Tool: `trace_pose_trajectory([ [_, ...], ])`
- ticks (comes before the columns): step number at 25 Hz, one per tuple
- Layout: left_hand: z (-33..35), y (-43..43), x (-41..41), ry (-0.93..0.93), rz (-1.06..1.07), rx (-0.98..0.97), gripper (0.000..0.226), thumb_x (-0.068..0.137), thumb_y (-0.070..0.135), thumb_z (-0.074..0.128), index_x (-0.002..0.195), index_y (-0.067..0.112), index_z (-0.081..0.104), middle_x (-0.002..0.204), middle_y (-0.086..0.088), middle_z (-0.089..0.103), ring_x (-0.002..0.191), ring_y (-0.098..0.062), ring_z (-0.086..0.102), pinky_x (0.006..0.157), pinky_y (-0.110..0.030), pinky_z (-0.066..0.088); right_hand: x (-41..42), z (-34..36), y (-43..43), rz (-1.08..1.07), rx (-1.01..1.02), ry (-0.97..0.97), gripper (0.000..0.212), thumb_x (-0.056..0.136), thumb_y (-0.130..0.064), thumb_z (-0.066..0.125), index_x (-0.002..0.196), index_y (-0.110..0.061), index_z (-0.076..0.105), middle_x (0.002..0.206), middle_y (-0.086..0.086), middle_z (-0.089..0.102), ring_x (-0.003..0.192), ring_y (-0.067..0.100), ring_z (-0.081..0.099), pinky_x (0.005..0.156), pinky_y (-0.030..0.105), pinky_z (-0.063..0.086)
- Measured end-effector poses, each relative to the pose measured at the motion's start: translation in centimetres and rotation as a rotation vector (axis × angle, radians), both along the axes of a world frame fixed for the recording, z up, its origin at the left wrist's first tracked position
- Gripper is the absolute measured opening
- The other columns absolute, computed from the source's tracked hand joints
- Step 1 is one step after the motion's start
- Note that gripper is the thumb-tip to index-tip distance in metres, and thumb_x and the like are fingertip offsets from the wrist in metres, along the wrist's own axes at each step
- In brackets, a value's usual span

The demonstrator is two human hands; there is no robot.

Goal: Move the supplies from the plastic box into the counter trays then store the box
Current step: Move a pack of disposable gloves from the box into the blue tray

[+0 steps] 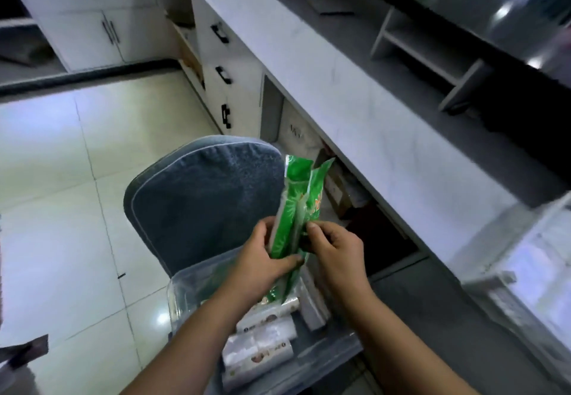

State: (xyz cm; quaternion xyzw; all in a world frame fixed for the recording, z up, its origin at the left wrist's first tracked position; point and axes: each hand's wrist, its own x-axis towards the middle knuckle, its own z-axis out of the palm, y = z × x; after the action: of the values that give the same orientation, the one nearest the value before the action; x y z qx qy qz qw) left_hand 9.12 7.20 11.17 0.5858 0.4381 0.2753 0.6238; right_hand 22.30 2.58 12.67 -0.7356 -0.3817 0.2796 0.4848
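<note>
Fingers (287,263) of both hands pinch green packets (295,209) above box (185,283).

Glossy green plastic packets (293,209), a clear plastic box (185,289), a blue cloth cushion (200,197), glossy floor tiles (55,178).

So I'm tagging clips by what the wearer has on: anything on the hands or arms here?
Nothing is worn that shows. The left hand and right hand are bare, with no gloves, and I can make out no rings or watch. Both forearms are uncovered up to the frame's bottom edge, so no sleeves are in view.
</note>
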Motion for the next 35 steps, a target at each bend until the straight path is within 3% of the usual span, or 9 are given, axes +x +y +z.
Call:
trace_pose_trajectory([
  [3, 2.6, -0.2, 3.6, 0.029, -0.024, 0.123, 0.057, 0.057, 0.007, 0.083, 0.091, 0.039, 0.050, 0.086, 0.020, 0.062, 0.074, 0.023, 0.056, 0.059, 0.001, 0.040, 2.6, 2.6, -1.5, -0.062, 0.030, -0.032, 0.028, 0.085, -0.004, 0.059, 0.074, -0.027, 0.072, 0.083, 0.008, 0.070, 0.079, 0.026, 0.070, 0.079, 0.051, 0.057],
  [5, 4.2, -0.8, 6.1, -0.007, -0.062, 0.141, 0.050, 0.060, 0.011, 0.082, 0.089, 0.039, 0.053, 0.082, 0.018, 0.065, 0.071, 0.017, 0.059, 0.059, -0.002, 0.043, 4.6, 4.7, -2.8, -0.100, 0.054, -0.100, 0.021, 0.083, 0.001, 0.060, 0.087, -0.014, 0.075, 0.088, 0.006, 0.070, 0.081, 0.023, 0.070, 0.082, 0.046, 0.057],
  [10, 7.9, -2.0, 12.4, -0.128, -0.147, 0.069, 0.046, 0.068, 0.001, 0.076, 0.096, 0.030, 0.053, 0.085, 0.014, 0.066, 0.074, 0.001, 0.065, 0.064, -0.015, 0.051, 11.5, 9.0, -9.1, -0.424, 0.150, -0.388, 0.030, 0.079, -0.005, 0.067, 0.104, -0.021, 0.065, 0.097, -0.005, 0.064, 0.084, 0.009, 0.060, 0.076, 0.026, 0.049],
  [14, 10.8, -4.5, 18.4, -0.292, -0.309, -0.071, 0.042, 0.072, -0.018, 0.064, 0.094, 0.016, 0.055, 0.076, 0.000, 0.066, 0.054, 0.001, 0.065, 0.050, -0.012, 0.051, 16.7, 10.9, -15.3, -0.560, 0.094, -0.091, 0.037, 0.086, -0.014, 0.063, 0.121, -0.014, 0.048, 0.106, -0.001, 0.057, 0.094, 0.015, 0.056, 0.078, 0.027, 0.045],
  [17, 12.3, -8.9, 23.0, -0.382, -0.437, -0.201, 0.034, 0.074, -0.016, 0.062, 0.095, 0.011, 0.059, 0.078, -0.009, 0.070, 0.064, -0.016, 0.069, 0.060, -0.026, 0.059, 20.0, 12.0, -20.6, -0.538, 0.155, 0.196, 0.008, 0.092, -0.024, 0.054, 0.097, -0.020, 0.059, 0.096, 0.005, 0.069, 0.087, 0.017, 0.065, 0.078, 0.032, 0.050],
  [20, 13.0, -14.1, 27.4, -0.419, -0.541, -0.299, 0.027, 0.079, -0.009, 0.057, 0.095, 0.012, 0.060, 0.076, -0.010, 0.073, 0.069, -0.024, 0.070, 0.059, -0.031, 0.058, 23.0, 11.6, -25.7, -0.535, 0.257, 0.404, 0.018, 0.091, -0.033, 0.052, 0.089, -0.020, 0.064, 0.086, 0.005, 0.076, 0.081, 0.020, 0.071, 0.082, 0.040, 0.053],
  [28, 14.2, -27.1, 40.0, -0.369, -0.654, -0.259, 0.034, 0.078, -0.002, 0.064, 0.109, 0.007, 0.056, 0.100, -0.020, 0.072, 0.089, -0.035, 0.070, 0.071, -0.040, 0.058, 34.6, 11.2, -37.4, -0.566, 0.330, 0.495, 0.056, 0.064, -0.046, 0.069, 0.102, -0.006, 0.060, 0.100, 0.020, 0.071, 0.088, 0.031, 0.067, 0.086, 0.048, 0.054],
  [31, 14.3, -32.6, 46.2, -0.347, -0.656, -0.275, 0.031, 0.082, -0.003, 0.059, 0.112, 0.003, 0.054, 0.104, -0.023, 0.070, 0.096, -0.040, 0.067, 0.082, -0.045, 0.055, 40.7, 12.0, -43.7, -0.503, 0.297, 0.483, 0.050, 0.060, -0.033, 0.077, 0.101, -0.009, 0.060, 0.086, 0.008, 0.076, 0.078, 0.023, 0.071, 0.068, 0.034, 0.058],
  [35, 13.9, -37.8, 53.1, -0.248, -0.754, -0.131, 0.029, 0.085, 0.004, 0.062, 0.113, 0.005, 0.054, 0.110, -0.017, 0.068, 0.097, -0.028, 0.067, 0.082, -0.033, 0.055, 47.8, 13.1, -50.0, -0.596, 0.205, 0.253, 0.039, 0.070, -0.003, 0.076, 0.104, -0.001, 0.058, 0.085, 0.007, 0.074, 0.074, 0.017, 0.070, 0.068, 0.028, 0.057],
])
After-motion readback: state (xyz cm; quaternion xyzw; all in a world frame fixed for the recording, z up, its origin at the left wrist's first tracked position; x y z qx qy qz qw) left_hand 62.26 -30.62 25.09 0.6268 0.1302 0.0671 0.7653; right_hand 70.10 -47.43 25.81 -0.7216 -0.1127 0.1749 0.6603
